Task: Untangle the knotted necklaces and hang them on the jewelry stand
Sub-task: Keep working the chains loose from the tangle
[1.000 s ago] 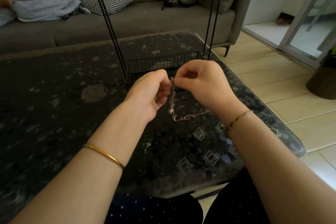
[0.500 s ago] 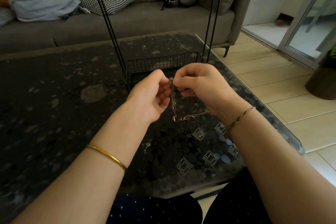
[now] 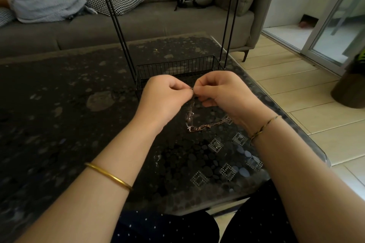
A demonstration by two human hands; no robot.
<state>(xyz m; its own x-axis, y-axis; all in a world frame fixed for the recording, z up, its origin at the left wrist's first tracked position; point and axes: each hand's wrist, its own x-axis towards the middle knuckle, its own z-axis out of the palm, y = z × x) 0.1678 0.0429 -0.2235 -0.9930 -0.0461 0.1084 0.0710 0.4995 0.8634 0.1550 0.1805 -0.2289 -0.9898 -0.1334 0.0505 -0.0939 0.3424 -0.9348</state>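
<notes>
Dark glass bench before sofa; left hand and right hand pinch knotted necklaces above near bench, jewelry stand just beyond; untangling step, next needs gentle strand separation

Bare forearms; gold bangle left, thin twisted bracelet right, dark white-dotted trousers

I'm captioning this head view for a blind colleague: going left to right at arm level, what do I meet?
Gold bangle → left hand → right hand → cord bracelet → dark pot on the floor. The necklaces, pinched by both hands, overlap them, so I leave them out.
</notes>
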